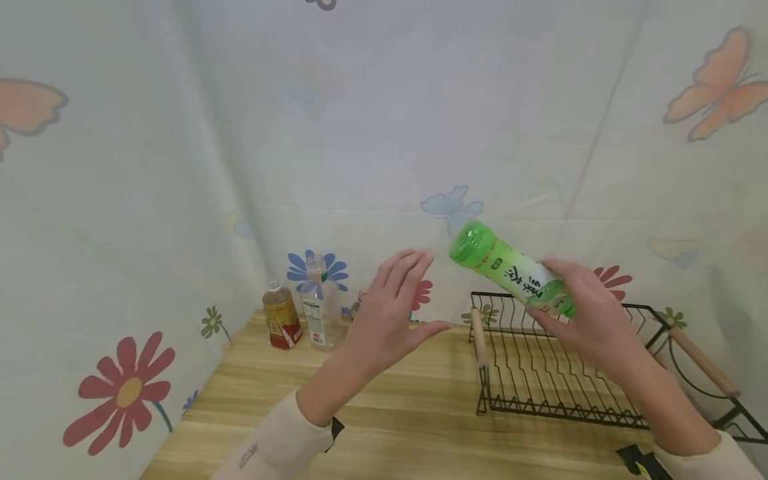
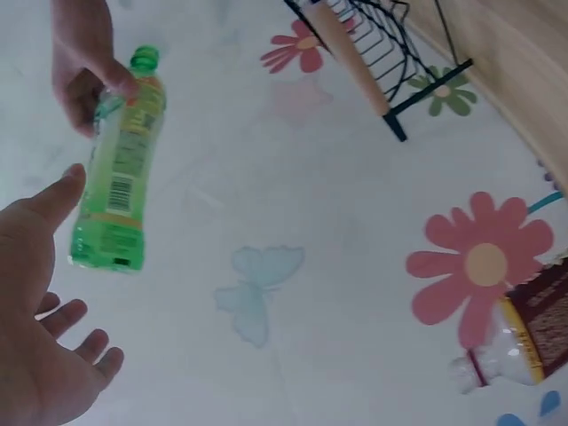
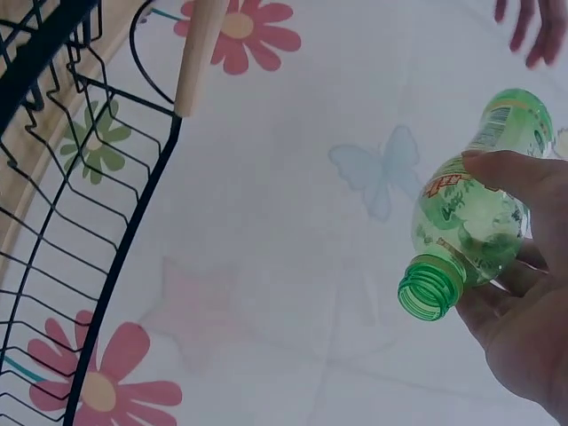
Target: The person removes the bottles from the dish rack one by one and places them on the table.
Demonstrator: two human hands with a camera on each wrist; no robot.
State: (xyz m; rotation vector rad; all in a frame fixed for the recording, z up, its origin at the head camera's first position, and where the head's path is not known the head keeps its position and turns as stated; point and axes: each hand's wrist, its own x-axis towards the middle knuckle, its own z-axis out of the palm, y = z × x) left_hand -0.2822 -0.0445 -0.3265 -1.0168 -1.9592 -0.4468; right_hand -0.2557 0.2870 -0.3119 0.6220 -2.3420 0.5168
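Note:
My right hand (image 1: 600, 320) grips a green plastic bottle (image 1: 507, 267) near its neck, raised above the wire rack. The bottle is tilted, with its base pointing up and to the left in the head view. Its threaded mouth has no cap in the right wrist view, and the clear green body (image 3: 479, 204) looks empty. Left of the bottle's base, my left hand (image 1: 390, 307) is held up with fingers extended and thumb apart, holding nothing. In the left wrist view the palm of the left hand (image 2: 44, 293) faces the bottle (image 2: 120, 177) across a gap.
A black wire dish rack (image 1: 558, 373) with wooden handles stands on the right of the wood-grain table (image 1: 384, 433). At the back left are a bottle with a yellow and red label (image 1: 281, 317) and a clear bottle (image 1: 318, 310). Another bottle is partly hidden behind the left hand. A flowered curtain (image 1: 384, 133) hangs behind.

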